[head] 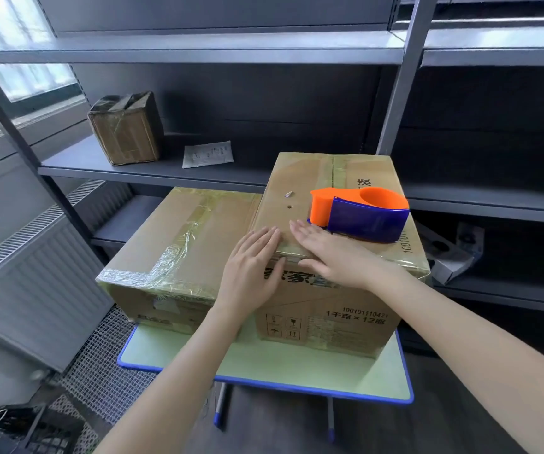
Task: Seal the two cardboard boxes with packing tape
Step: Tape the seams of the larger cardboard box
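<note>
Atop taller box (303, 178): left hand (251, 267), right hand (333, 253) flat, grips spread; tape dispenser (369, 221) adjacent.

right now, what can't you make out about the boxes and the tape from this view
Head view only.
The taller box, front top edge: covered by the left hand and right hand, so the tape there is unseen.
The tape dispenser: its blue cover hides how much tape is left.
The lower box: its right end is hidden by the taller box.
The paper slip on the shelf: print too small to read.
</note>
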Available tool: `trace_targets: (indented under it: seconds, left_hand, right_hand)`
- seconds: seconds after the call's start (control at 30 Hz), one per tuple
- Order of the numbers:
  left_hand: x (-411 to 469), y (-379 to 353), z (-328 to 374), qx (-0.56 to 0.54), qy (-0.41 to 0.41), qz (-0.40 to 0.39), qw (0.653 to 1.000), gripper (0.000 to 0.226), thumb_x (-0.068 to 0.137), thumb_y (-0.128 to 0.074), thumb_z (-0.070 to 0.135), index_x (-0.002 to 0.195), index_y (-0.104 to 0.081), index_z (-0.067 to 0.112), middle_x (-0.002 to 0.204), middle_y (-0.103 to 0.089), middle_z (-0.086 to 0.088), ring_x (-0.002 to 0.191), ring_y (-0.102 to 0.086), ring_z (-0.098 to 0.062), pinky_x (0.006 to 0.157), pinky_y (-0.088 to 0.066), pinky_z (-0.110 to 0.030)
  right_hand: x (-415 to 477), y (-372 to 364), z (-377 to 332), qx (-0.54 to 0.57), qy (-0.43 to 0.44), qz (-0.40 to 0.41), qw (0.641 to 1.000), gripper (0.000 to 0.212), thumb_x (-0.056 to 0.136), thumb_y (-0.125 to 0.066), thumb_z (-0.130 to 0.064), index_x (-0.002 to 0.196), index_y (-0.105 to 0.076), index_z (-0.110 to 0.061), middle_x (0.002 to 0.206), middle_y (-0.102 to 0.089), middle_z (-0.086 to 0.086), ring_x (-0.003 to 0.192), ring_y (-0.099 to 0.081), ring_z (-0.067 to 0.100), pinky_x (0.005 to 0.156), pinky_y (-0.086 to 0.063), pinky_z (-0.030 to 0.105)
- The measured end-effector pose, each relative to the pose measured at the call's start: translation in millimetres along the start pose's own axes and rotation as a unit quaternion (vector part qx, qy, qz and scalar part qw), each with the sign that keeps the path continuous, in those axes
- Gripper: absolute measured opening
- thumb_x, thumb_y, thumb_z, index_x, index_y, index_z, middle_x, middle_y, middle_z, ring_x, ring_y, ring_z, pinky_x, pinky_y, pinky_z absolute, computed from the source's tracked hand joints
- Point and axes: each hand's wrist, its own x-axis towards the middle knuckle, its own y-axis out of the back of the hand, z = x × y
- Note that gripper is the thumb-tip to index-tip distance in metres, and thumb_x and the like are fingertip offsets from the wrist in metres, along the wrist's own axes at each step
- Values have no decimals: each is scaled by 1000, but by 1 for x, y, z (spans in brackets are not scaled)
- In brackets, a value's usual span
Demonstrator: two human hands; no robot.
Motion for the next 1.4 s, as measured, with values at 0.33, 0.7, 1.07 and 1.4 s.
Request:
trace_targets:
  seconds: [0.33,0.7,1.07,1.4]
  left_hand:
    - [20,-21,46,30,-122,25,992,34,80,-73,14,110,-68,-2,116,-66,-14,108,-63,-26,93,-51,-41]
    - [21,-31,74,51,-73,14,996,49,79,-74,33,114,-66,0,118,-65,-13,112,-62,-23,97,-49,-40]
    - [31,-61,126,13,-104,22,994,41,75,-78,17,110,-68,-2,113,-67,-13,105,-66,-24,94,-51,-39]
    - [40,-76,157,-26,-132,-13,991,36,81,-75,21,112,-68,4,116,-66,-9,111,-62,-20,92,-52,-36]
  right_hand:
    - [-44,3,34,-19,-23,-19,999,59,101,-36,-26,149,-2,-19,156,1,-8,139,-1,2,108,-3,17]
    - [-89,21,60,-16,-19,-13,1000,57,97,-42,-34,148,-18,-22,154,-15,-10,140,-11,0,111,-13,17]
    - [-113,20,71,44,-17,71,996,43,95,-50,-18,138,-44,-18,145,-39,-2,134,-35,9,110,-27,20]
    - [-153,15,101,27,-106,160,981,43,91,-53,-9,135,-48,-10,126,-56,6,117,-48,20,97,-42,31]
